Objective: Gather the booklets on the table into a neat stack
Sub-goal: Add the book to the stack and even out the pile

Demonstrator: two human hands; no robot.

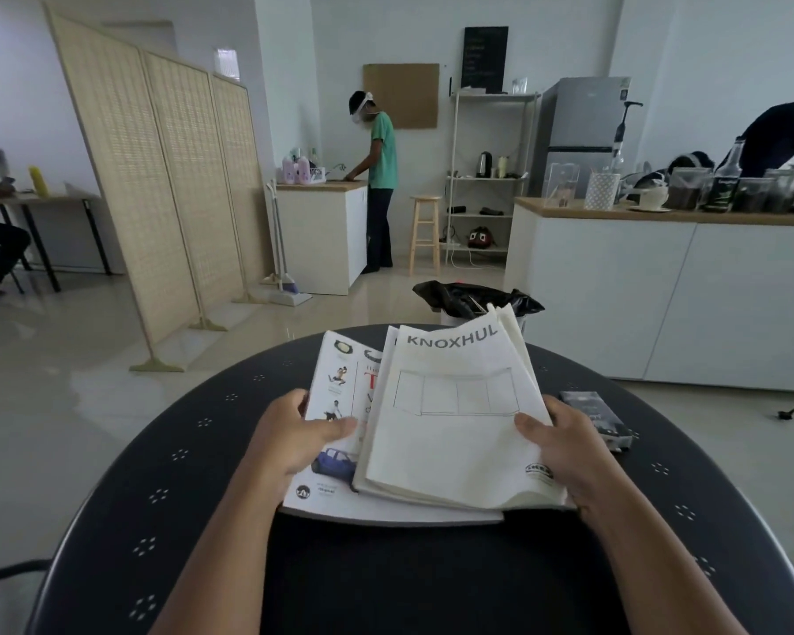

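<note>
A loose pile of booklets lies in the middle of the round dark table (166, 488). On top is a white booklet (450, 433) with a line drawing and the word KNOXHUL, skewed to the right. Under it lies a booklet with coloured pictures (335, 391), sticking out to the left and at the near edge. My left hand (294, 437) grips the pile's left side, thumb on the picture booklet. My right hand (564, 451) grips the right edge of the white booklets, thumb on top. A small dark booklet (597, 417) lies apart, just right of my right hand.
A bin with a black bag (473, 300) stands behind the table. A white counter (661, 286) with jars and bottles is to the right. A folding screen (157, 176) stands at the left. A person in a green shirt (379, 176) works at the far counter.
</note>
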